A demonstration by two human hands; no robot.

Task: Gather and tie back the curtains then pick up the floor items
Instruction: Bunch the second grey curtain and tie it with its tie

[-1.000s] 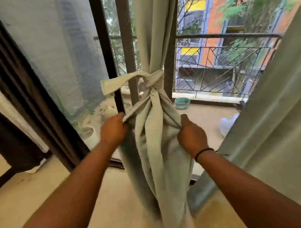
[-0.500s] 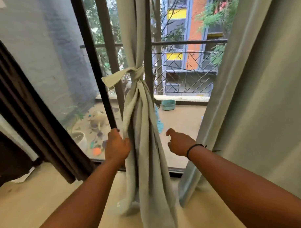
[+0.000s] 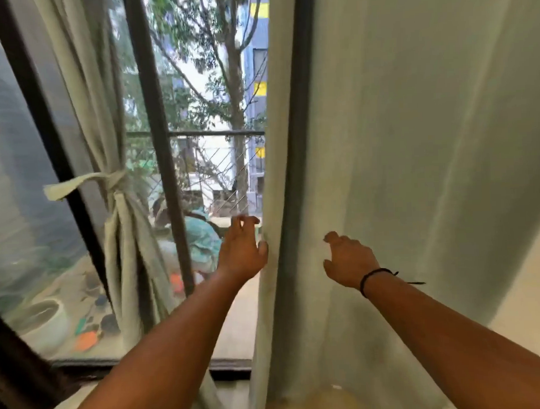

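A pale green curtain [image 3: 122, 227] hangs gathered at the left, bound by a knotted fabric tie [image 3: 108, 181]. A second pale green curtain [image 3: 414, 168] hangs loose and wide on the right. My left hand [image 3: 241, 248] is at that curtain's left edge, fingers loosely curled, thumb touching the hem. My right hand [image 3: 347, 258] lies against the curtain's front a little further right, fingers bent, with a black band on the wrist. Neither hand visibly grips the cloth.
Dark window frame posts [image 3: 159, 147] stand between the curtains. Behind the glass, the balcony floor holds a white pot [image 3: 43, 322], orange and teal bits [image 3: 86, 339] and a teal heap [image 3: 202, 240]. A railing [image 3: 217, 133] runs behind. A dark brown curtain [image 3: 14, 381] hangs at the far left.
Both hands have left the tied curtain and moved right to the loose curtain. The view has swung right, so the tied curtain now sits at the left.
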